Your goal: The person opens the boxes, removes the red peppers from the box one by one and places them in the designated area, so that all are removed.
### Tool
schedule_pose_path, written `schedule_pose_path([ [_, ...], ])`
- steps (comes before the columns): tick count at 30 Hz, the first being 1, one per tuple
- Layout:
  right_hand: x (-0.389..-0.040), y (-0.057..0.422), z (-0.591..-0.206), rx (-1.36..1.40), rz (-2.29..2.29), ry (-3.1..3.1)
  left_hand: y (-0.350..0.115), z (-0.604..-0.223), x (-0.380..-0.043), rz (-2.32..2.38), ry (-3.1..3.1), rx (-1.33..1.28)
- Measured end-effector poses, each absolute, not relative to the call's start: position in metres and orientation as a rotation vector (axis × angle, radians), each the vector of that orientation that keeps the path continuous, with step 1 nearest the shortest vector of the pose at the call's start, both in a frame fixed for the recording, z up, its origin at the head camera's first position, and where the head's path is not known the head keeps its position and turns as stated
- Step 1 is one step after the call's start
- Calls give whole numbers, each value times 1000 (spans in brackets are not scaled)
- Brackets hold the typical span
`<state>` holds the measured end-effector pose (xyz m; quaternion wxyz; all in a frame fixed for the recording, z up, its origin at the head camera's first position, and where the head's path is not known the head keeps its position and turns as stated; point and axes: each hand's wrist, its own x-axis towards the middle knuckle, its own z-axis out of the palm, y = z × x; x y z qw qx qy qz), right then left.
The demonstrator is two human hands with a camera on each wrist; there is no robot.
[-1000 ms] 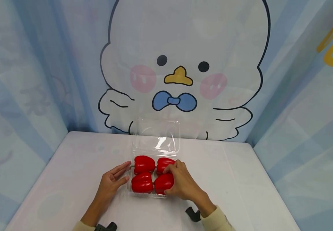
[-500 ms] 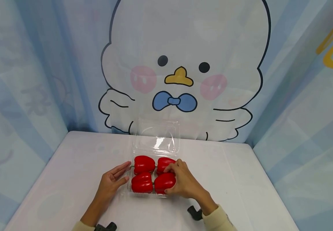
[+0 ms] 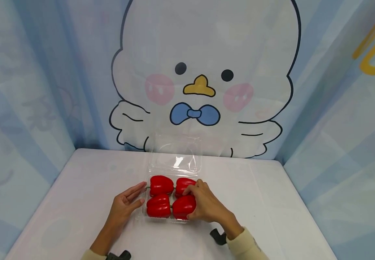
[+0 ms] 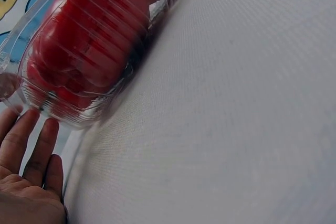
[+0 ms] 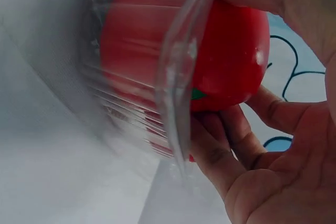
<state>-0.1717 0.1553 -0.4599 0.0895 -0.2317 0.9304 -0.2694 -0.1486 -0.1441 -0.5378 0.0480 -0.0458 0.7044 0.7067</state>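
Note:
An opened clear plastic clamshell box [image 3: 166, 220] lies on the table with several red bell peppers inside, in two rows. My right hand [image 3: 208, 204] grips the front right bell pepper [image 3: 183, 207], thumb at the near side and fingers over the far side. In the right wrist view that bell pepper [image 5: 236, 51] sits partly inside the box wall [image 5: 176, 77]. My left hand [image 3: 127, 202] has its fingers extended, touching the left edge of the box. Those fingertips [image 4: 51, 124] meet the box end in the left wrist view. My right hand partly covers the back right bell pepper [image 3: 182, 186].
The clear lid [image 3: 175, 155] stands raised at the back, near the printed curtain [image 3: 255, 137]. White table surface [image 3: 239, 195] extends to both sides. Dark wrist-worn pieces [image 3: 218, 237] show beside the sleeves.
The front right bell pepper and my right hand have shifted very slightly rightward relative to the box. My left hand stays where it was.

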Motion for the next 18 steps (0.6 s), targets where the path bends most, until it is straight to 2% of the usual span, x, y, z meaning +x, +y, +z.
schedule_pose_path([
  [13, -180, 164, -469, -666, -980, 2696, -145, -537, -148, 2152, 2148, -140],
  [18, -186, 173, -471, -622, -1208, 2578, -145, -537, -148, 2162, 2142, -130],
])
